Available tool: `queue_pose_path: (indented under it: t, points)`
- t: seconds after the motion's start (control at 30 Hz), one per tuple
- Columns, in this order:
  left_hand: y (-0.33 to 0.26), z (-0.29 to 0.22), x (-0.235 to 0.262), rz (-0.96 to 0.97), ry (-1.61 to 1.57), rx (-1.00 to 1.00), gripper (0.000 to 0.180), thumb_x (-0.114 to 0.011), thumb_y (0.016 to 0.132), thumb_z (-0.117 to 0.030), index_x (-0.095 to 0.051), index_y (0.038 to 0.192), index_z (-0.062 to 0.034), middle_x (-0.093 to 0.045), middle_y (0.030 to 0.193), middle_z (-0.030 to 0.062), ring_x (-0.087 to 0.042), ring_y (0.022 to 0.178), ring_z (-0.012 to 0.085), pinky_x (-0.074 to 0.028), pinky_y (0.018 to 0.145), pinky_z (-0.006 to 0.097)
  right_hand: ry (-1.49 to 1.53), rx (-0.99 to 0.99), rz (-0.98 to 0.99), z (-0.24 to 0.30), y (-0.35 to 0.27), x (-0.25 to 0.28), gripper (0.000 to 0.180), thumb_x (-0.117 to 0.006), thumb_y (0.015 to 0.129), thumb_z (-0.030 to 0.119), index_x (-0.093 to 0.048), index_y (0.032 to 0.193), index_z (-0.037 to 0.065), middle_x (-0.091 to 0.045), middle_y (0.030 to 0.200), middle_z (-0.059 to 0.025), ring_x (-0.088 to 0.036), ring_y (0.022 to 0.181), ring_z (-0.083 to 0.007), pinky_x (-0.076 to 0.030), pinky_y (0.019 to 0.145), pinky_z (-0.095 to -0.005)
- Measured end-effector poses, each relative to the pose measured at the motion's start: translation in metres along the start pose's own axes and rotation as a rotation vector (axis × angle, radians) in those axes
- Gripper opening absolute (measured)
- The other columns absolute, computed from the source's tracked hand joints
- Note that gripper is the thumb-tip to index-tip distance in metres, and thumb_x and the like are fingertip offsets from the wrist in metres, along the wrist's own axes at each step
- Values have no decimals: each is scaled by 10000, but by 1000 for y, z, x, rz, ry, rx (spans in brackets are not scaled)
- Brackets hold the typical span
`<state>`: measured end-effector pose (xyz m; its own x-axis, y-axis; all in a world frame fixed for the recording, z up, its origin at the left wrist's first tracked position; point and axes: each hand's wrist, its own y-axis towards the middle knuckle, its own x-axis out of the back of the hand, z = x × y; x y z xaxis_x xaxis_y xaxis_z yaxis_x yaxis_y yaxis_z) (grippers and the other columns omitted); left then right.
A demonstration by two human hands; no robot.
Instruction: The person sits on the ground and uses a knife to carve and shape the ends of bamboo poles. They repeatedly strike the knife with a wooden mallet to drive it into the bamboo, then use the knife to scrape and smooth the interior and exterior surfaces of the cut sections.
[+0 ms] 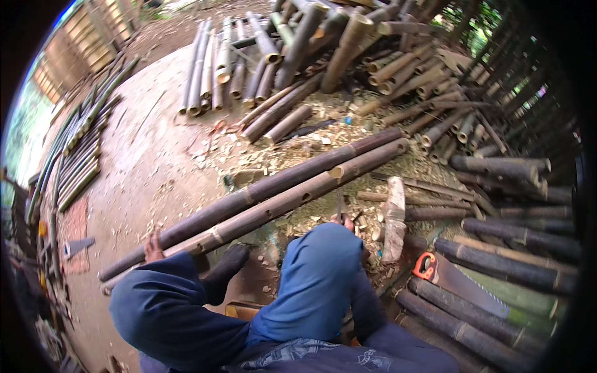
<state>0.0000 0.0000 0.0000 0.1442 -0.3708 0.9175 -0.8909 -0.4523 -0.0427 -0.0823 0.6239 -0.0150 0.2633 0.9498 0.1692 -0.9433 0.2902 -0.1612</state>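
Two long bamboo poles lie side by side across the ground before me, slanting up to the right. The farther is a dark bamboo pole (280, 179); the nearer is a paler bamboo pole (258, 214) with cut openings along it. My left hand (153, 247) grips the poles near their left end, its fingers over the bamboo and its palm hidden behind my knee. Beyond my other knee, my right hand (343, 220) is closed on a narrow dark tool (339, 202) that points up toward the paler pole. Most of that hand is hidden, and the tool's kind cannot be made out.
Wood chips (311, 140) litter the ground. A pale, rough wood block (394, 217) stands right of my knee. An orange-handled saw (463, 283) rests on thick bamboo. Cut bamboo pieces (404, 71) are heaped behind; another saw (78, 247) lies far left.
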Motion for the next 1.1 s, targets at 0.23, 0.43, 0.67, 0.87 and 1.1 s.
queue_pose_path:
  t: [0.23, 0.43, 0.67, 0.87, 1.1]
  points:
    - [-78, 196, 111, -246, -426, 718, 668, -809, 807, -502, -620, 1314, -111, -616, 1306, 139, -566, 1214, 320, -481, 924, 538, -71, -2, 363, 51, 26, -41, 231, -645, 957, 263, -640, 1066, 60, -609, 739, -36, -558, 596, -131, -471, 561, -342]
    - [-139, 309, 127, -429, -603, 1054, 608, -822, 809, -499, -684, 1227, -79, -656, 1245, 133, -597, 1157, 330, -547, 839, 547, -269, -267, 486, 122, 25, -41, 236, -660, 947, 234, -640, 1083, 42, -582, 771, -18, -542, 664, -126, -451, 590, -335]
    - [-102, 436, 164, -675, -347, 1252, 799, -825, 773, -562, -612, 1361, -64, -619, 1345, 186, -591, 1206, 381, -566, 860, 582, -617, -305, 486, 191, 31, -1, 170, -600, 991, 177, -624, 1092, 42, -609, 722, -13, -570, 621, -103, -463, 564, -274]
    - [-55, 529, 200, -655, -119, 1206, 934, -798, 787, -581, -519, 1468, -7, -543, 1473, 237, -571, 1293, 363, -512, 1019, 498, -748, -199, 394, 288, 11, -72, 206, -558, 1015, 203, -619, 1101, 26, -601, 684, -14, -551, 574, -88, -446, 540, -246]
    - [-52, 595, 203, -396, -530, 1055, 610, -772, 891, -392, -635, 1398, -81, -650, 1373, 128, -606, 1240, 266, -500, 1021, 462, -815, -111, 562, 342, -32, -228, 222, -555, 1027, 257, -612, 1043, 43, -571, 688, -5, -527, 609, -77, -416, 571, -247]
